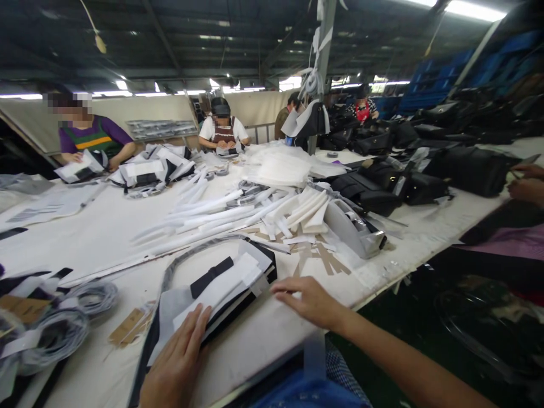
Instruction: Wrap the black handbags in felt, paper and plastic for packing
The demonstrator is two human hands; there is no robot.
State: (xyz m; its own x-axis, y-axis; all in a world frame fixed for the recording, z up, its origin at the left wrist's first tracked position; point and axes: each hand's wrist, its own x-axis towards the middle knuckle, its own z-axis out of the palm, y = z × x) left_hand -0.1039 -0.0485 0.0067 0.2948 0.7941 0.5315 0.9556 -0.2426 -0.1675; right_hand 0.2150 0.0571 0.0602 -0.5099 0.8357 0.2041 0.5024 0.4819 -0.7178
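A black handbag (238,303) lies in front of me on the table, covered with white paper sheets (227,283). Its strap (170,266), in clear wrapping, loops out behind it. A short black strip (211,277) sits on top of the paper. My left hand (178,354) rests on the bag's near left side, fingers stretched out and lying together over the paper. Beside the bag's right end, my right hand (310,303) is held over the table edge with fingers extended and slightly bent; nothing shows in it.
Plastic-wrapped coiled straps (59,334) and brown tags (130,326) lie at left. White foam strips (221,218) and brown paper strips (321,260) are strewn beyond the bag. Black bags (365,184) crowd the right. Co-workers stand across the table; another person's hands (527,181) are at far right.
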